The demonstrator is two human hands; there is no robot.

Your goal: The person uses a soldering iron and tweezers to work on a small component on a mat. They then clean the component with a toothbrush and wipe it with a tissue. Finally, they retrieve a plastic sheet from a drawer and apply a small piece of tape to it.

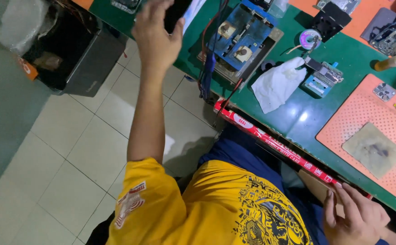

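Your left hand (158, 34) pinches a dark phone (176, 12) over the counter's (297, 118) far edge; keep it firm while your right hand (354, 218), fingers loosely spread, steadies the near edge.

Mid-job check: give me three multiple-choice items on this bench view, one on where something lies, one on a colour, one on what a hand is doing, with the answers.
1. Where does the white cloth lie?
A. on the green bench top
B. on the tiled floor
C. inside the black bin

2. What colour is the perforated mat at the right?
A. blue
B. orange
C. grey

3. What is the left hand doing?
A. resting flat on the floor
B. raised, gripping a dark flat object
C. pressing the white cloth

Answers: A, the cloth sits on the green surface beside a blue fixture; B, the mat is plainly orange; B, the arm is lifted with fingers closed round the dark object, while the right hand rests at the bench edge by the red strip.
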